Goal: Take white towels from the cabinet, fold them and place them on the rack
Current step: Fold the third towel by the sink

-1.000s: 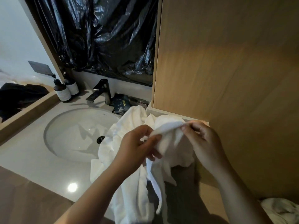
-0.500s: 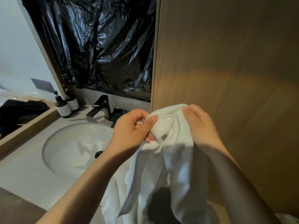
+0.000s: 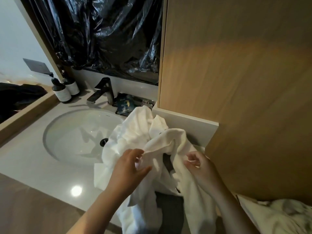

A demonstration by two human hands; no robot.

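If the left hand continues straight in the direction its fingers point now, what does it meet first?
The white towel: the left hand points up and right at the bunched cloth just ahead. Whether it touches the cloth yet is unclear.

left grip (image 3: 130, 166) pinches white towel (image 3: 135, 137) fold; right grip (image 3: 196, 162) pinches its edge | towel bunched on surface (image 3: 25, 157), overlapping sink (image 3: 76, 132) rim; black faucet (image 3: 103, 89) behind

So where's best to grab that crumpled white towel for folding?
By the raised edge running between the left hand and right hand, pinched from the near side at two spread points. The white towel is bunched and drapes off the countertop, so holding that edge likely lets the rest hang straight.
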